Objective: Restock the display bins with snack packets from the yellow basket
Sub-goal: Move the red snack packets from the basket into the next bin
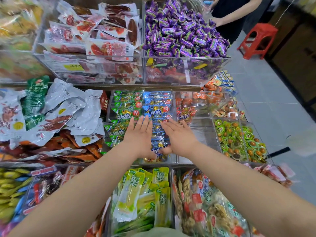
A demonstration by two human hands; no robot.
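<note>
- The left hand (139,137) lies palm down, its fingers (142,121) straight and close together, on the row of blue packets (158,101).
- The right hand (179,136) has its fingers (168,126) straight and slightly spread over the same row.
- Both thumbs dip to a near packet, perhaps pressing it.
- The blue packets are glossy, crinkled pouches overlapping in a clear plastic bin (174,103), beside green packets (127,103).

Packets (158,106): centre, under left hand (139,137) and right hand (177,136), side by side.
Sweets (184,29): behind them, rightward.
Stool (258,40): far right, on floor (273,100).
</note>
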